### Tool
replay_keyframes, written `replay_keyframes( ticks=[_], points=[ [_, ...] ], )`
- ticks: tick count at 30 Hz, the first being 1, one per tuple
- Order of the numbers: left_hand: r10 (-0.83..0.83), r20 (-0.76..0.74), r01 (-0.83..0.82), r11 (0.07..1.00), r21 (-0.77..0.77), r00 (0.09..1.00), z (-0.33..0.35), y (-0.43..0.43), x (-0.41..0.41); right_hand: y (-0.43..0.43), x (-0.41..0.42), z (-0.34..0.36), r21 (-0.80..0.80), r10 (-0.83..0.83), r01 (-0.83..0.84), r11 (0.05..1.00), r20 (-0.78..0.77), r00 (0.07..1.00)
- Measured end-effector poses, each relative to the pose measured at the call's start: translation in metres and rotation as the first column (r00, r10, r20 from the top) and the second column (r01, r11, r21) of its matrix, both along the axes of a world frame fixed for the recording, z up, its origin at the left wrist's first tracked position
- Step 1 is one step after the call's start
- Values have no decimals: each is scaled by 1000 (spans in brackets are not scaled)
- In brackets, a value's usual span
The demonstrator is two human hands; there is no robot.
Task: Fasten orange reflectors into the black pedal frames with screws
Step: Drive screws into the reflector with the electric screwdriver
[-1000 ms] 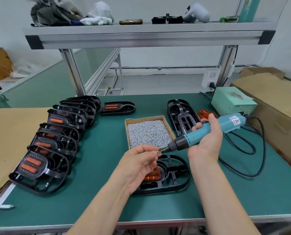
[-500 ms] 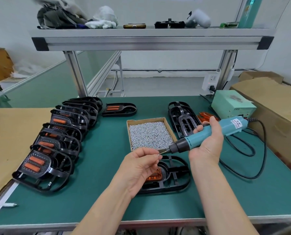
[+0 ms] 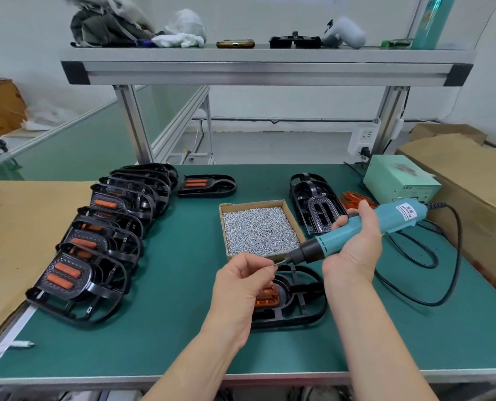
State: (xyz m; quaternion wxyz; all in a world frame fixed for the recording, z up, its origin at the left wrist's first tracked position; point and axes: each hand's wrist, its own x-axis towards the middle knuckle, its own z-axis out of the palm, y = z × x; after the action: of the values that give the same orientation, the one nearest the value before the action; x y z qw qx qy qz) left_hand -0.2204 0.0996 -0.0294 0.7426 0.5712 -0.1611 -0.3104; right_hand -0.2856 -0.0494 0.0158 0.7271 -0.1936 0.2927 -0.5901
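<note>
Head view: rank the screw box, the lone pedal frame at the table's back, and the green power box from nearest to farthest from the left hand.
From the left hand:
1. Screw box, just behind it, centre table.
2. Lone pedal frame, farther back, slightly left.
3. Green power box, back right corner.

Screw at driver tip point(image 3: 276, 264) too small to confirm; left hand point(image 3: 242, 282) hides reflector point(image 3: 268, 296) partly.

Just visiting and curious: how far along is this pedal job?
Done: a row of pedal frames at the left already holds orange reflectors. In hand: the left hand sets a screw on the electric screwdriver held by the right hand, over a frame. Left: empty frames and loose reflectors behind.
</note>
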Motion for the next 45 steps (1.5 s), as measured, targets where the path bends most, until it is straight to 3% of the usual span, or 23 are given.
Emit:
replay_keyframes(
  ticks=[3,6,10,13,17,24,26,30,33,38,45],
  points=[
    [54,114,-53,999,-12,992,-4,0,-2,1,1,-1,45,-9,10,999,-22,1000],
    [116,322,-111,993,-34,940,-8,0,-5,2,2,-1,103,-12,16,995,-40,999],
    [187,611,-176,981,-80,770,-14,2,-7,4,1,-3,140,-10,19,990,-61,998],
    [200,736,-191,977,-98,647,-18,4,-7,5,1,-6,138,1,13,990,-95,995],
    [174,694,-189,980,-55,699,-17,7,-6,8,1,-6,104,-2,16,994,-131,991],
    [2,715,-143,980,136,699,-20,19,4,10,2,-4,-50,-59,51,997,-165,985],
    [-88,762,-141,963,231,642,-27,28,12,10,1,-5,-120,-77,53,991,-208,975],
    [-353,835,-83,902,423,421,-35,36,21,14,3,-7,-258,-110,46,965,-242,964],
    [-439,843,-95,868,487,310,-38,33,21,22,7,-7,-350,-101,2,937,-263,960],
    [-448,842,-113,860,498,300,-38,33,21,29,11,-6,-491,-102,-49,870,-276,956],
    [-468,829,-121,845,522,306,-37,32,21,28,13,-8,-517,-105,-69,853,-301,948]
  ],
)
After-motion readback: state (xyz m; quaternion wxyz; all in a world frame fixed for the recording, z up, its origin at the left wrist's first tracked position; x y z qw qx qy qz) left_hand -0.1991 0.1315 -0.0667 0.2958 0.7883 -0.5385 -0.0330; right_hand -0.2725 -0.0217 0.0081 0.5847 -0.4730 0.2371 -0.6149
